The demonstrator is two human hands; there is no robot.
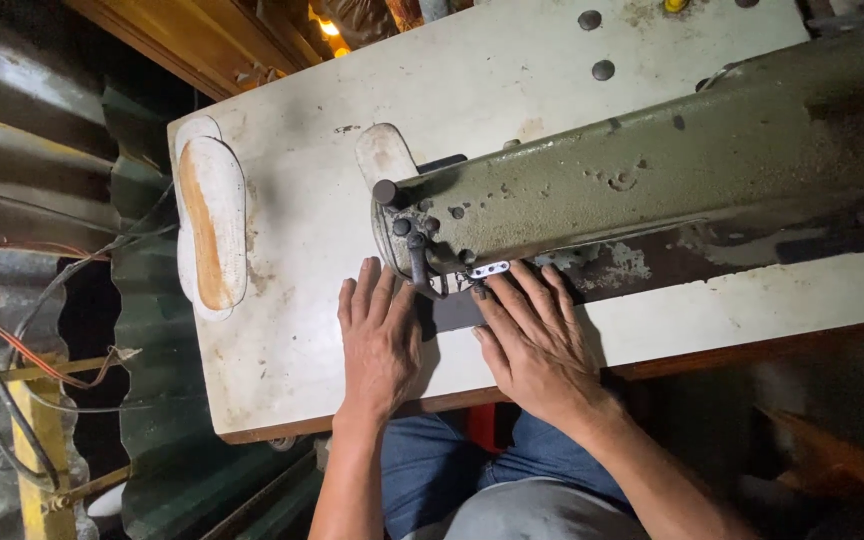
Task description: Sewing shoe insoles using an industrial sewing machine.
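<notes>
Both hands lie flat on the bench [282, 340], a worn white top with a wooden lip along its near edge. The left hand [380, 340] rests palm down with the fingers stretched and slightly spread, clasping nothing, just left of the head of an old olive-green sewing machine [652, 170] that runs from the middle of the bench off toward its right edge. The right hand [537, 345] is also flat and unclenched, its fingers pointing up under the machine head and pressing on a dark flat workpiece [452, 310] that lies between the two hands, close to the near edge. Whether the left hand touches that piece cannot be told. Just above the right fingertips sits a small white strip with holes [490, 268], by the needle area; the needle itself is hard to make out.

Near the left edge of the bench, well apart from the hands, lie stacked white shoe insoles [210, 225], the top one marked with a tan smear down its length. Another pale sole piece [384, 155] lies just behind the machine head.
</notes>
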